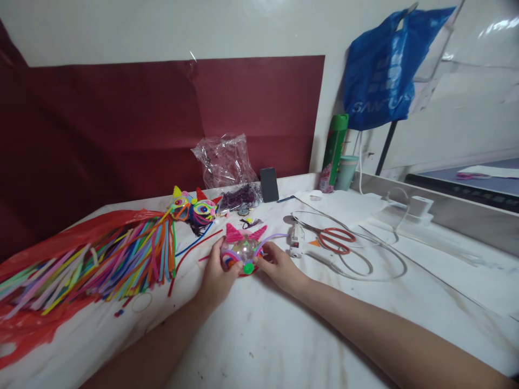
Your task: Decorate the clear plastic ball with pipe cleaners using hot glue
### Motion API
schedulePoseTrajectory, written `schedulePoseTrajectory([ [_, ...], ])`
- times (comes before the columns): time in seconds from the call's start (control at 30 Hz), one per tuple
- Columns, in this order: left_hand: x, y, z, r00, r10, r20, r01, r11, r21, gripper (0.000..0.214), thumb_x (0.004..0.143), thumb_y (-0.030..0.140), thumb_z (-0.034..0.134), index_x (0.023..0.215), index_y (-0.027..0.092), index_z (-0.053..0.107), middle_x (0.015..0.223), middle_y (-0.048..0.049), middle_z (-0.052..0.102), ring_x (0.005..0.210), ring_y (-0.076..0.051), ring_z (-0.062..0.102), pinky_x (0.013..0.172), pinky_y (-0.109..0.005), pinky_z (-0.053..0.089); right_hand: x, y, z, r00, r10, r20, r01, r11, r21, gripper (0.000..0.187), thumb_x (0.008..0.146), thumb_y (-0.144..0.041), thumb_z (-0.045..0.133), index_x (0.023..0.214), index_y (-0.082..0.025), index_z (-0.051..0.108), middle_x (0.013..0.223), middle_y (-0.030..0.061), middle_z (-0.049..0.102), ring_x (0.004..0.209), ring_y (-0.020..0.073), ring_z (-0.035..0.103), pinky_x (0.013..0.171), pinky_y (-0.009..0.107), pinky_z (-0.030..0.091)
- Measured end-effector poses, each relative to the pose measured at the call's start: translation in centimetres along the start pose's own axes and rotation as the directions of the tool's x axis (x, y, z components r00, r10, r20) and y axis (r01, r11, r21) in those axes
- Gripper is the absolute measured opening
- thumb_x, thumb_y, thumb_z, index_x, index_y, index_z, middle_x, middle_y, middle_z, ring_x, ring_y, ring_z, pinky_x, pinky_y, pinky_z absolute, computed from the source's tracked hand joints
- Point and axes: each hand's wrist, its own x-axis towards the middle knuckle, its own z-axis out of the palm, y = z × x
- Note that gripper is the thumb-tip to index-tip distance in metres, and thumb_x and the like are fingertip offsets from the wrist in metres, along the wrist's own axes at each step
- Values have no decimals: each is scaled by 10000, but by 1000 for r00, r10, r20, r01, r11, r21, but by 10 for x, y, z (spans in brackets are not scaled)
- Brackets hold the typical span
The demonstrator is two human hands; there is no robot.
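Observation:
A small clear craft ball (242,251) with pink pipe-cleaner ears, a purple loop and a green pompom rests on the white table (284,335). My left hand (217,275) cups its left side, fingers curled against it. My right hand (279,267) grips its right side, thumb and fingers closed on it. Both hands hold the same piece at the table's middle.
A big pile of coloured pipe cleaners (101,259) lies on red plastic at left. Two finished colourful masks (193,209) sit behind. A white glue gun (296,240), red scissors (332,237), a cable loop, a phone (269,184), a plastic bag (225,162) and a green can (334,151) stand to the right and back.

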Motion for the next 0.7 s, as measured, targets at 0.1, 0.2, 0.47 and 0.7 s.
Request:
schedulePoseTrajectory([
  [0.1,0,1,-1,1000,-15,15,15,1000,-16,714,655,175,679,1329,219,447,1350,-96,532,1284,-266,463,1079,-406,349,0,0,0,1000,0,-10,0,1000,-2,343,784,-409,628,1023,-173,555,1027,80,677,821,200,640,741,344,521],
  [0.2,1,0,-5,998,8,62,-4,998,-61,646,734,277,660,1339,211,441,1386,-105,503,1292,-265,455,1086,-402,335,0,0,-1,1000,-5,-20,5,1000,3,333,790,-405,626,1019,-173,557,1021,81,679,833,200,635,751,346,517],
  [0.47,1,-3,-4,999,-12,47,17,995,-97,721,689,257,704,1354,223,430,1376,-98,512,1300,-275,447,1083,-412,347,0,-1,-1,1000,0,-13,-1,1000,-23,328,787,-413,631,1000,-176,552,968,64,678,815,194,637,731,331,511],
  [0.7,-1,-3,-1,999,-8,48,16,984,-177,778,629,204,737,1348,246,443,1332,-88,551,1283,-291,472,1072,-421,372,0,0,-1,1000,-11,-10,11,999,-40,338,791,-413,607,1012,-166,542,1008,87,670,804,200,638,732,349,513],
])
